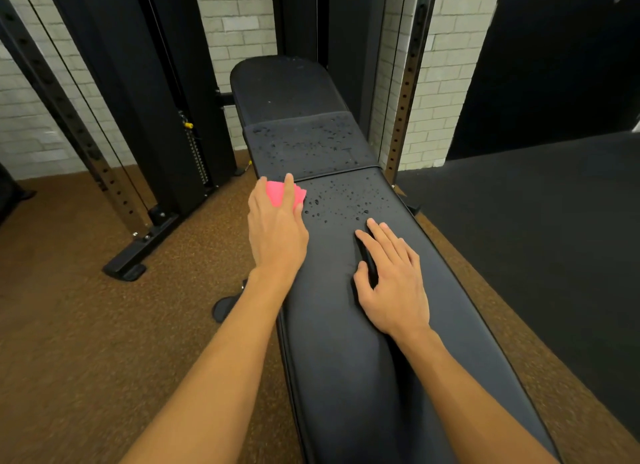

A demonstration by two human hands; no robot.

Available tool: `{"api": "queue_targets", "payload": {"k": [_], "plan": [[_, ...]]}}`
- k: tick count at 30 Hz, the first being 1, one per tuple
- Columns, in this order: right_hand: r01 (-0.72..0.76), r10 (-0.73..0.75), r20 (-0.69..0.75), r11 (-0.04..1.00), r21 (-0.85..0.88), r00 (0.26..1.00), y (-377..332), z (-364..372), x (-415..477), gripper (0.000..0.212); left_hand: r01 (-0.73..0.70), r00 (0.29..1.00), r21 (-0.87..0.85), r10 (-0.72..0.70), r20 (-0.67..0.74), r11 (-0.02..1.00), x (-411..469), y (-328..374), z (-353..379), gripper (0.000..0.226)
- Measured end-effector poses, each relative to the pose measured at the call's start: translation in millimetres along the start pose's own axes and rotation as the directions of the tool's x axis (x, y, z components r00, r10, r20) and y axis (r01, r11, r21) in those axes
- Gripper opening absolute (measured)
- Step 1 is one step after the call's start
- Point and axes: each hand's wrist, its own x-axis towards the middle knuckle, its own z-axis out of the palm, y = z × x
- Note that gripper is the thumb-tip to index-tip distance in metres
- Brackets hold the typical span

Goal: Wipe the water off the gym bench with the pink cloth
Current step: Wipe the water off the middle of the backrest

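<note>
A long black padded gym bench (346, 342) runs away from me up the middle of the view. Water droplets (346, 200) bead on its middle part and on the further pad section (304, 145). My left hand (277, 231) lies flat on the pink cloth (299, 194) at the bench's left edge, pressing it down; only the cloth's far end shows past my fingers. My right hand (391, 276) rests open and flat on the dry nearer pad, just below the droplets, holding nothing.
A black cable machine with weight stack (194, 145) and a perforated upright (69, 117) stand to the left on brown speckled floor (86, 325). Another upright (405, 93) stands at the right of the bench. Black rubber flooring (536, 221) lies to the right. White brick wall behind.
</note>
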Motion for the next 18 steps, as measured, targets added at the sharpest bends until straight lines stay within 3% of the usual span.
{"api": "queue_targets", "payload": {"k": [7, 13, 18], "plan": [[0.001, 0.0, -0.016, 1.0, 0.025, 1.0, 1, 1, -1, 0.055, -0.304, 0.95, -0.025, 0.305, 0.073, 0.952, -74, -13, -20, 0.053], [-0.006, 0.007, -0.016, 0.999, 0.039, 1.0, 1, 0, 0, 0.054, -0.176, 0.98, 0.02, 0.173, 0.096, 0.984, -4, 1, -20, 0.053], [-0.009, 0.01, -0.023, 0.998, 0.06, 1.0, 2, -1, -2, 0.054, -0.358, 0.93, 0.042, 0.352, 0.102, 0.933, -43, 6, -24, 0.049]]}}
